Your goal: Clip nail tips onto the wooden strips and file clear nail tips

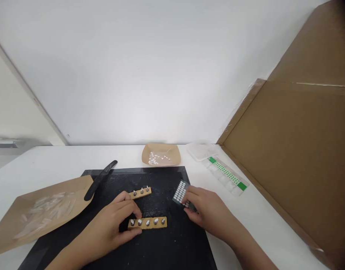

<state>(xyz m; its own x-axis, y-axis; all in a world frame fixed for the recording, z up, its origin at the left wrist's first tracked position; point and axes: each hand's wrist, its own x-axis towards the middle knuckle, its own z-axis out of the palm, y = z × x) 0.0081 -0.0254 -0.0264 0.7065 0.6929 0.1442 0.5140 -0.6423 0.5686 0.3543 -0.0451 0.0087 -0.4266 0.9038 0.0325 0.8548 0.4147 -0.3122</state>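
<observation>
My left hand [117, 217] has its thumb and fingers closed around the left end of the front nail display strip [152, 224], a cork-coloured bar with several metal posts topped in white. Behind it, a second similar strip [144, 192] is partly hidden by my left fingers. My right hand [202, 206] pinches the right edge of a small dark sheet of white oval adhesive tabs [179, 192]. That sheet is tilted over the right side of the black mat [172, 247].
A black curved nail file [101, 180] leans across the paper tray [9, 228] of clear nail tips at left. At the back is a small paper tray [175, 152] with white bits. A clear container [200, 150], a green-patterned strip [227, 173] and a cardboard wall [296, 157] stand right.
</observation>
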